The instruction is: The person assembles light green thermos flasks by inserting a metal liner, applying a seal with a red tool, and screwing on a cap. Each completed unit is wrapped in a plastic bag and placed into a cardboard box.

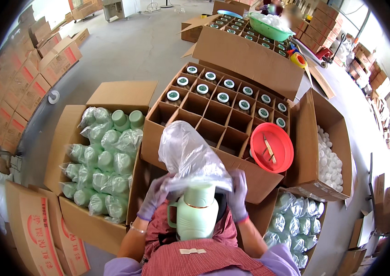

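Note:
A pale green thermos jug [196,216] with a side handle stands upright in my lap, against my red apron. Over its top a clear plastic bag [188,149] billows upward, its mouth spread around the jug's cap. My gloved left hand [159,195] grips the bag's edge on the left, above the handle. On the opposite side my gloved right hand [237,193] holds the other edge. Both sets of fingers are closed and partly hidden by the plastic. Just ahead lies a divided carton [215,112] holding several bottles with white-rimmed tops in its far cells.
Left is a carton [57,152] of bagged green jugs. A red bowl [288,146] with a tool rests on the divided carton. Right are a box of white caps [328,158] and bagged bottles [296,221]. Another carton with a green basin [268,28] stands beyond, near another person.

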`<state>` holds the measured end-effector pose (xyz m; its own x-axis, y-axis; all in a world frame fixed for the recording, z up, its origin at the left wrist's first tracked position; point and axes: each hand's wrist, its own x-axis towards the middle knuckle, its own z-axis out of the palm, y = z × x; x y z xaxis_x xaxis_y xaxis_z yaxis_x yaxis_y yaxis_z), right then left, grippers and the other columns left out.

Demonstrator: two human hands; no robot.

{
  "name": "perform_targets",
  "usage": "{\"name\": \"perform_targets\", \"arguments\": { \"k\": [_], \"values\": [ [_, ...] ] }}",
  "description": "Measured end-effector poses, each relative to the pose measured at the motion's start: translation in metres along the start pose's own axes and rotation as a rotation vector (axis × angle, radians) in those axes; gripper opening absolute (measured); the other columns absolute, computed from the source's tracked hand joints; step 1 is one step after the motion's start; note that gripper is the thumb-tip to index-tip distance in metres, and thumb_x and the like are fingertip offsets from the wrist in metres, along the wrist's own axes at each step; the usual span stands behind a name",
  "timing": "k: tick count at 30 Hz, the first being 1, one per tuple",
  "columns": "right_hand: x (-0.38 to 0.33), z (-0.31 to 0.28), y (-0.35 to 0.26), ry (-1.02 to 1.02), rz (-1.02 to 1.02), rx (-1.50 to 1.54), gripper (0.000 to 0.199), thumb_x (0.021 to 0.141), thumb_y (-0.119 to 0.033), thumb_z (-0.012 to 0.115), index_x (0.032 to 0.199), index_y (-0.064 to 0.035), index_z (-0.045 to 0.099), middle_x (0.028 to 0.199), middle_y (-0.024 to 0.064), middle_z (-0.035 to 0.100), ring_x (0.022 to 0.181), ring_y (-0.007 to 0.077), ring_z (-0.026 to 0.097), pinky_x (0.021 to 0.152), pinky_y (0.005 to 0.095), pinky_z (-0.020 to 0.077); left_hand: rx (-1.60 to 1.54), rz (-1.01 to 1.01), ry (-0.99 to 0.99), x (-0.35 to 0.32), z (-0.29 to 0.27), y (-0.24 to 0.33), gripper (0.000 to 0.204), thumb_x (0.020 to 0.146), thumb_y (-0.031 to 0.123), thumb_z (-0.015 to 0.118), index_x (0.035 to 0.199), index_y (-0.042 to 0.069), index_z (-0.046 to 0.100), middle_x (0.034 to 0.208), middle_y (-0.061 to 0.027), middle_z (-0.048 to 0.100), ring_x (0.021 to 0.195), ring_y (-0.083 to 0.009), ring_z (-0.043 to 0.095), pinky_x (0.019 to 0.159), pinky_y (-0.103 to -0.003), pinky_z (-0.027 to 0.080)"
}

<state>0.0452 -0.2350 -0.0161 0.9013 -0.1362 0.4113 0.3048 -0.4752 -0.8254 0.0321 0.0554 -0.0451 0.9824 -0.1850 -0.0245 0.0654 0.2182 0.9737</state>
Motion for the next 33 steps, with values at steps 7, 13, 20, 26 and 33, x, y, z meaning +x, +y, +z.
{"name": "perform_targets", "arguments": {
  "k": [7, 13, 20, 26, 33],
  "values": [
    [-0.114, -0.046, -0.005, -0.418, -0.177, -0.145, 0.022, 0.069, -0.011, 0.07, 0.089, -0.0034, 0.062, 0.097, 0.0138, 0.059, 0.099, 0.0362, 0.059, 0.09, 0.049, 0.0483, 0.274, -0.074, -0.001, -0.076, 0.019, 0.011, 0.06, 0.094, 0.045, 0.061, 0.13, -0.003, 0.056, 0.11, -0.0144, 0.069, 0.102, -0.0187, 0.065, 0.09, -0.034, 0.05],
    [-0.171, -0.076, 0.005, -0.808, -0.474, -0.181, 0.017, 0.081, -0.018, 0.059, 0.093, -0.0098, 0.068, 0.092, 0.0057, 0.059, 0.09, 0.0235, 0.059, 0.102, 0.0456, 0.0404, 0.509, -0.101, -0.282, -0.196, 0.011, -0.007, 0.037, 0.099, 0.016, 0.053, 0.132, 0.001, 0.056, 0.119, -0.0153, 0.068, 0.108, -0.0185, 0.065, 0.094, -0.031, 0.05],
    [-0.176, -0.067, 0.005, -0.858, -0.426, -0.207, 0.021, 0.086, -0.021, 0.053, 0.097, -0.011, 0.068, 0.092, 0.0045, 0.06, 0.091, 0.023, 0.059, 0.105, 0.0467, 0.0365, 0.585, -0.111, -0.267, -0.065, 0.012, 0.077, 0.034, 0.094, 0.017, 0.059, 0.126, 0.003, 0.06, 0.101, -0.0104, 0.07, 0.1, -0.0192, 0.067, 0.091, -0.033, 0.053],
    [-0.19, -0.065, 0.025, -0.901, -0.36, -0.207, 0.023, 0.086, -0.017, 0.056, 0.104, -0.0093, 0.07, 0.108, 0.0082, 0.065, 0.104, 0.0279, 0.062, 0.105, 0.0496, 0.037, 0.715, -0.46, -0.349, -0.079, -0.035, 0.035, 0.035, 0.085, 0.021, 0.061, 0.11, -0.002, 0.063, 0.091, -0.0164, 0.071, 0.079, -0.026, 0.07, 0.071, -0.041, 0.055],
    [-0.005, 0.071, -0.088, -0.707, -0.267, 0.192, 0.026, 0.078, 0.0, 0.065, 0.104, 0.0017, 0.067, 0.117, 0.0191, 0.062, 0.11, 0.0397, 0.059, 0.098, 0.046, 0.0459, -0.873, -0.474, 0.423, -0.162, -0.072, 0.029, 0.037, 0.088, 0.008, 0.055, 0.124, -0.001, 0.06, 0.116, -0.0133, 0.067, 0.114, -0.0272, 0.063, 0.094, -0.045, 0.057]
  ]
}}
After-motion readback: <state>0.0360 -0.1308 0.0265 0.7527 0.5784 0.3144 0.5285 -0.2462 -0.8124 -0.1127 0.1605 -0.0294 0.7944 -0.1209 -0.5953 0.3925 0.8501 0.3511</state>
